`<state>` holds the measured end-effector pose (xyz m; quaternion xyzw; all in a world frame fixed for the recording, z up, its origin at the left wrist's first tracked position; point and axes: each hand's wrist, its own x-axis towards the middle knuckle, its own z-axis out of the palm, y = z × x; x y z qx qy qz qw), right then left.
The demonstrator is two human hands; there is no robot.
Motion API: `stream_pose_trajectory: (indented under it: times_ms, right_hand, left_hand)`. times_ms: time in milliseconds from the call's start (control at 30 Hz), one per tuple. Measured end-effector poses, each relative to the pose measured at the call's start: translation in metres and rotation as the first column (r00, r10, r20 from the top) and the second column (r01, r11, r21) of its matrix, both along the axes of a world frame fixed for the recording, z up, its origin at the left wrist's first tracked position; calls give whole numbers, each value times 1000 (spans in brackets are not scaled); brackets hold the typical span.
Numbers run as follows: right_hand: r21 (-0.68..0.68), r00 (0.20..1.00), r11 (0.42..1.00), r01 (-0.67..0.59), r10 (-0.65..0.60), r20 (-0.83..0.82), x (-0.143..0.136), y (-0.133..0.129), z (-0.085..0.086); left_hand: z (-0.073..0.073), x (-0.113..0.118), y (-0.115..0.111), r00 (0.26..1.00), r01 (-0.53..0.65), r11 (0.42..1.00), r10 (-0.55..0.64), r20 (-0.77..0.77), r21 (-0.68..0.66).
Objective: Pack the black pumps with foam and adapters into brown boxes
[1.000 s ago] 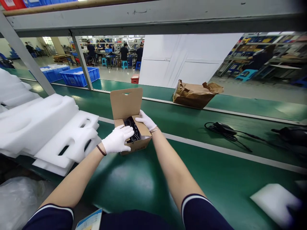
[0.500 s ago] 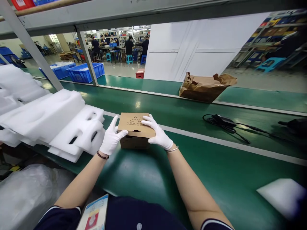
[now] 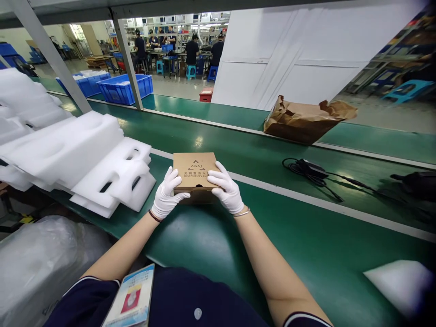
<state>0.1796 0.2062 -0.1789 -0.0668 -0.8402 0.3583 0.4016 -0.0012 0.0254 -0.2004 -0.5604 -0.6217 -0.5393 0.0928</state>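
A small brown cardboard box [image 3: 195,164] with dark printing on its lid sits on the green work surface [image 3: 204,245] in front of me. The lid lies down over the box, and a dark notch shows at its front edge. White-gloved, my left hand [image 3: 167,194] grips the box's left front corner, its thumb along the front edge. My right hand [image 3: 227,190], also gloved, holds the right side with fingers on the lid and thumb at the front. Both hands are closed on the box; its underside is hidden.
White foam pieces [image 3: 102,170] are piled at left, above a clear plastic bag [image 3: 51,259]. A crumpled brown paper bag [image 3: 303,122], a black adapter with cable [image 3: 311,169] and a white foam corner [image 3: 398,284] lie to the right. Blue bins [image 3: 124,91] stand behind; people sit farther off.
The box lid has come down flatter onto the box, and both hands have shifted to grip its front corners. The camera view has tilted slightly downward.
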Motion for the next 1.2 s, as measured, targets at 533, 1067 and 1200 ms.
stream_pose_trajectory:
  times_ms: [533,1067,1200]
  right_hand:
    - [393,956,908,145,-230,180,-3,-50,30]
    - [373,926,848,377,-337,-170,-23,-43,5]
    - [302,901,855,421,-434,-26,-47,-47,18]
  left_hand:
    - [6,36,0,990,-109,994,108,92,1]
    - [-2,39,9,976,-91,993,73,205,81]
    - [1,23,29,961,-254,965,244,-132,-67]
